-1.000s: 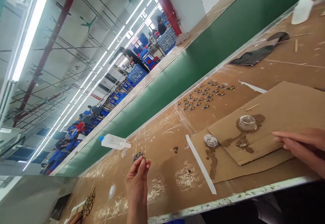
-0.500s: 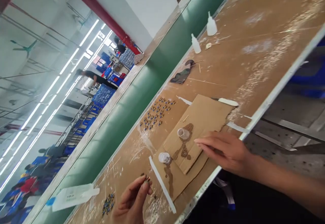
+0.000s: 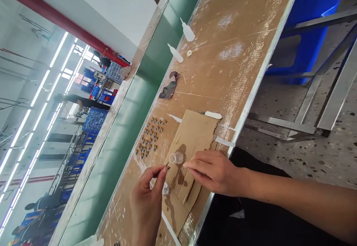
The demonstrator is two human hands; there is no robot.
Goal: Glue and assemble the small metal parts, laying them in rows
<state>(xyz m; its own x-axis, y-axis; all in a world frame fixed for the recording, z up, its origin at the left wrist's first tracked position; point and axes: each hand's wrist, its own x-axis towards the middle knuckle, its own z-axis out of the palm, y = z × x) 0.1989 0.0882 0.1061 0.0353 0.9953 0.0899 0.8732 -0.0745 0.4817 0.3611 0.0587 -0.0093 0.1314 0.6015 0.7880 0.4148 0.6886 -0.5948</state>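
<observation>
My left hand [image 3: 147, 197] is pinched shut on a tiny brass part [image 3: 168, 167], held just left of a small clear cup [image 3: 176, 158] that sits on a stained cardboard sheet [image 3: 195, 134]. Its fingers partly cover a second clear cup [image 3: 166, 190]. My right hand [image 3: 213, 171] lies on the cardboard with fingers stretched toward the first cup, holding nothing I can see. Several small blue-and-brass parts [image 3: 149, 138] are laid in rows on the brown worktable [image 3: 237, 23], just beyond the cardboard.
Two white squeeze bottles [image 3: 175, 52] [image 3: 187, 31] and a dark rag [image 3: 169, 86] lie farther along the table. A green conveyor belt [image 3: 131, 108] runs along its far side. A blue bin [image 3: 309, 23] and metal frame stand on the floor at right. Other people work in the distance.
The view has swung right and down. My left hand has carried the small part from the table's left part up to the clear cup. My right hand has slid closer to the cup.
</observation>
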